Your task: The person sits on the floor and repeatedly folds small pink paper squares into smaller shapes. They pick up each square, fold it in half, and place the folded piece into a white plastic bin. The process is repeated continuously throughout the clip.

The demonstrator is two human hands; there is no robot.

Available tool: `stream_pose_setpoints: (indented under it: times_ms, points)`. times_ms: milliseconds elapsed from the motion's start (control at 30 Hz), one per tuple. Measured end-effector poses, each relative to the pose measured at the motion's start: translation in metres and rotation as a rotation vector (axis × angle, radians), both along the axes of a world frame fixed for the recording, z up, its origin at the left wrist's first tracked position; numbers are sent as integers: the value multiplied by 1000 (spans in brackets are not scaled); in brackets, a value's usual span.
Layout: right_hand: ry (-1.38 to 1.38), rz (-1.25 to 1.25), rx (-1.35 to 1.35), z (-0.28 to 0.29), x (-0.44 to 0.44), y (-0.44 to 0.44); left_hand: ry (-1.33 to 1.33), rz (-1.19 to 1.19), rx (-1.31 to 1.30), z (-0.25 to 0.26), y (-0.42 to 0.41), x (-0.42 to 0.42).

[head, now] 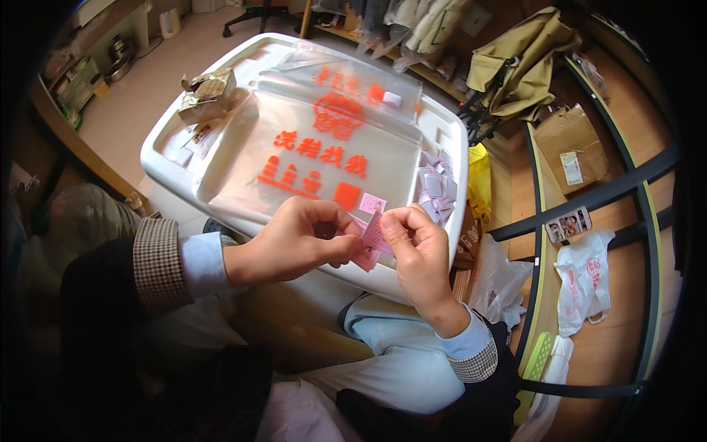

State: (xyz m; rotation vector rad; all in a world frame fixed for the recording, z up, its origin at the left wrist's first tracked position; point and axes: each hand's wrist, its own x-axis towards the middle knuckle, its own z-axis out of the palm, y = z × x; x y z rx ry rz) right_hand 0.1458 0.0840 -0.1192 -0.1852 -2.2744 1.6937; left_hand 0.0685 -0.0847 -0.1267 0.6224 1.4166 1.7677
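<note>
Both of my hands meet above the near edge of a white plastic lid (165, 138). A pink printed paper slip (378, 235), which looks folded, is pinched between the thumb and fingers of my right hand (417, 248). My left hand (304, 237) pinches the slip's left side; its fingertips partly hide the paper. Another small pink printed card (373, 203) shows just beyond my fingers. Under them lies a clear plastic bag (320, 110) with orange printing. Several folded pale slips (437, 185) are heaped in the lid's right recess.
A torn gold box (209, 95) sits on the lid's left corner, and a small white object (392, 99) on the bag. To the right, a shelf holds a cardboard package (571, 149), a phone-like object (569, 225) and a white plastic bag (584, 282). A folded khaki fabric item (519, 61) stands behind.
</note>
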Motion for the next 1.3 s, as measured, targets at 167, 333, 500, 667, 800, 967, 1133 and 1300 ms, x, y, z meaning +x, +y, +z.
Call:
stream_pose_setpoints:
  times_ms: [167,333,500,667,800,967,1133,1300]
  points:
    - [93,-71,320,11,-1,-7,-31,16,8,3,1,-1]
    - [331,-4,709,16,2,-5,-23,85,72,0,2,-3]
    - [405,82,731,14,2,-11,42,144,138,-3,5,1]
    - [407,79,712,12,2,-10,306,168,12,2,2,2]
    - [273,96,555,14,2,-11,382,164,-6,7,0,4]
    - [-14,-77,13,-1,-7,9,9,226,-26,-4,-2,-8]
    - [174,-285,110,-1,-9,36,-312,466,-73,-2,9,-19]
    - [336,-149,878,-2,-6,10,-385,408,24,2,13,-6]
